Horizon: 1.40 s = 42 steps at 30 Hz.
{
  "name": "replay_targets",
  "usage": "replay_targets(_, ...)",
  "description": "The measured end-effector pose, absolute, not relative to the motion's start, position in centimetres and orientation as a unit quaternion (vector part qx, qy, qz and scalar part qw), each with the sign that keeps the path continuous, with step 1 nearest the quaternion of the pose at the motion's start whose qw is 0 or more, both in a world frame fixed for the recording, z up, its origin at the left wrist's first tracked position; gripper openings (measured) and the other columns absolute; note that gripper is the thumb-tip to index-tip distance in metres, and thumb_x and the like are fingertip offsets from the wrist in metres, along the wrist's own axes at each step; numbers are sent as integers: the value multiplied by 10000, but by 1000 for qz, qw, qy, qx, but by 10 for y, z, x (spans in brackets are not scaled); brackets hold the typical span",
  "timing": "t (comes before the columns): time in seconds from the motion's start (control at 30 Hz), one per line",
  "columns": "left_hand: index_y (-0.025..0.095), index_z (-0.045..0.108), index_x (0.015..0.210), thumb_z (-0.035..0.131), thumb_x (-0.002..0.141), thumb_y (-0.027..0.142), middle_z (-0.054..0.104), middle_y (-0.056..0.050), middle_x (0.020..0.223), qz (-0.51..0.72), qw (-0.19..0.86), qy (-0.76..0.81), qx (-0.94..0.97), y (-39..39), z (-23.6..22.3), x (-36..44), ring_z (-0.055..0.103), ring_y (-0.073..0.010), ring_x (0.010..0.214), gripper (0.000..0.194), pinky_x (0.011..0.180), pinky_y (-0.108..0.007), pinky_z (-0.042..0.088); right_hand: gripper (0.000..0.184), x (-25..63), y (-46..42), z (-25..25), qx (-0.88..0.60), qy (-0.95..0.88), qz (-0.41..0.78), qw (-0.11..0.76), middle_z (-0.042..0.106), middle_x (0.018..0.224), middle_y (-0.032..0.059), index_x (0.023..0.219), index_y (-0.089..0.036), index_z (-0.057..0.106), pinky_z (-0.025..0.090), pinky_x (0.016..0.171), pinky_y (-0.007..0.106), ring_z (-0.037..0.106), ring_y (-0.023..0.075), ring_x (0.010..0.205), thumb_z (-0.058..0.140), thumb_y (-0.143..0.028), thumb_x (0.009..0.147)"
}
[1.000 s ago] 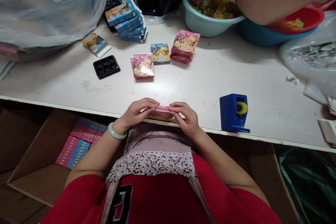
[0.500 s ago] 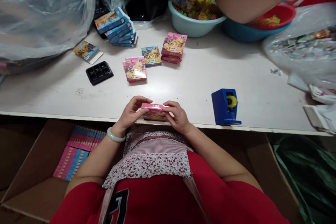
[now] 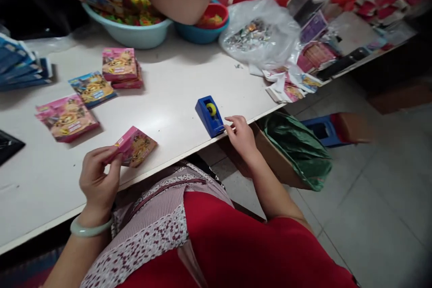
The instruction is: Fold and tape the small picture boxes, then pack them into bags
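My left hand (image 3: pixel 100 177), with a pale bangle on the wrist, pinches one end of a small pink printed box (image 3: pixel 137 146) just above the table's front edge. The box is tilted, and my fingers cover its left end. At the front edge of the table stands a blue tape dispenser (image 3: pixel 208 117) with a yellow roll in it. My right hand (image 3: pixel 240 137) is at the dispenser's cutting end, thumb and forefinger a little apart. Whether a strip of tape touches the fingertips is too small to tell.
Pink boxes (image 3: pixel 69 119) and a blue box (image 3: pixel 91 89) lie at left, near more stacked pink boxes (image 3: pixel 119 64). Basins (image 3: pixel 135 33) and a clear plastic bag (image 3: pixel 266 31) line the back. A green-lined carton (image 3: pixel 293 153) stands below the edge.
My right hand has let go of the pink box and moved right to the tape dispenser. My left hand keeps the box, now tilted. The view has swung right.
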<state>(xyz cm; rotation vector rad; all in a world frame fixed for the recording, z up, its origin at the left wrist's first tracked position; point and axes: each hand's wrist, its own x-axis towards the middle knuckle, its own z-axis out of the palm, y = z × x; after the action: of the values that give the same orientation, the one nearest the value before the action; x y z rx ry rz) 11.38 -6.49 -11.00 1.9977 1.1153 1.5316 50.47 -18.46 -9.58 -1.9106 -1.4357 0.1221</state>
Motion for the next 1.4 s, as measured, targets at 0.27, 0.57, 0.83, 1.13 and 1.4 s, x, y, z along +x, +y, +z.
replay_targets(0.27, 397, 733, 1048, 780, 753, 172, 720, 27, 954, 498, 151, 398, 756, -62, -106, 122, 677, -253, 863, 373, 712, -430, 559, 288, 518, -172, -118, -768, -463, 175, 406, 608, 893, 45, 802, -217, 749, 556, 728, 344, 584, 164, 722, 721, -503, 818)
replay_targets(0.57, 380, 738, 1069, 800, 712, 122, 730, 15, 985, 505, 124, 377, 766, -57, -113, 119, 676, -235, 839, 445, 671, -377, 551, 328, 505, -193, -140, -747, -378, 194, 511, 598, 1007, 76, 739, -206, 670, 592, 747, 350, 620, 187, 866, 700, -527, 797)
replay_targets(0.83, 237, 677, 1088, 732, 866, 185, 685, -40, 1003, 477, 82, 346, 804, -68, -107, 131, 665, -166, 847, 234, 626, -279, 568, 229, 455, -195, -104, -671, -455, 398, 428, 714, 748, 29, 825, -209, 747, 538, 653, 299, 623, 154, 634, 656, -418, 852)
replay_targets(1.13, 228, 462, 1449, 537, 1004, 254, 613, -43, 917, 317, 41, 319, 892, -70, -80, 125, 571, -144, 695, 452, 584, -234, 474, 276, 326, -92, -75, -445, -443, 619, 472, 748, 779, -14, 1048, -255, 790, 575, 656, 304, 591, 98, 580, 753, -326, 784)
replay_targets(1.4, 226, 656, 1271, 552, 998, 220, 696, -73, 986, 356, 200, 301, 862, -47, -78, 116, 659, -158, 839, 293, 714, -267, 543, 563, 326, -68, -87, -608, -615, 372, 337, 662, 682, -1, 1355, -213, 630, 513, 668, 331, 614, 186, 647, 764, -310, 816)
